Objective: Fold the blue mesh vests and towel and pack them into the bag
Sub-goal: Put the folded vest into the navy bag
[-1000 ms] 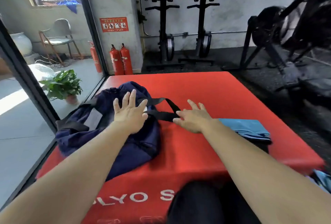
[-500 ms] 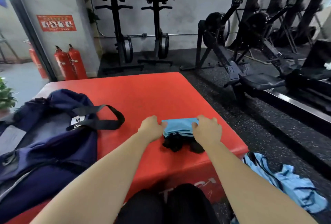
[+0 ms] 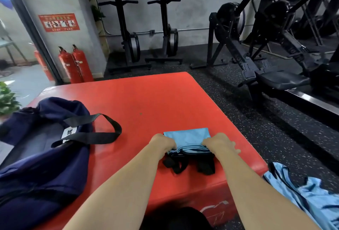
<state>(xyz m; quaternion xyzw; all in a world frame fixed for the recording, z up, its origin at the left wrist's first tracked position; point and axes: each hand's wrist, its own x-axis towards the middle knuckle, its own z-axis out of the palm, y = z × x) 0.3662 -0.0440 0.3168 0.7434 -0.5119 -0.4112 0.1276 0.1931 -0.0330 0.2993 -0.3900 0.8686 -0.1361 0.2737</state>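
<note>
Near right, a loose blue vest [image 3: 311, 198] lies crumpled on the floor beside the red platform [image 3: 146, 97]. My left hand [image 3: 162, 142] and right hand [image 3: 219, 142] each grip one end of the folded blue stack [image 3: 187, 136] near the platform's near edge. The navy bag [image 3: 42, 156] lies left, well apart.

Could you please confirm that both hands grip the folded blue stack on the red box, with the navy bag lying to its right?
Not quite: the head view shows the bag lying to the left of the stack, not the right. The rest holds: the left hand and right hand both grip the folded blue stack on the red box.
</note>
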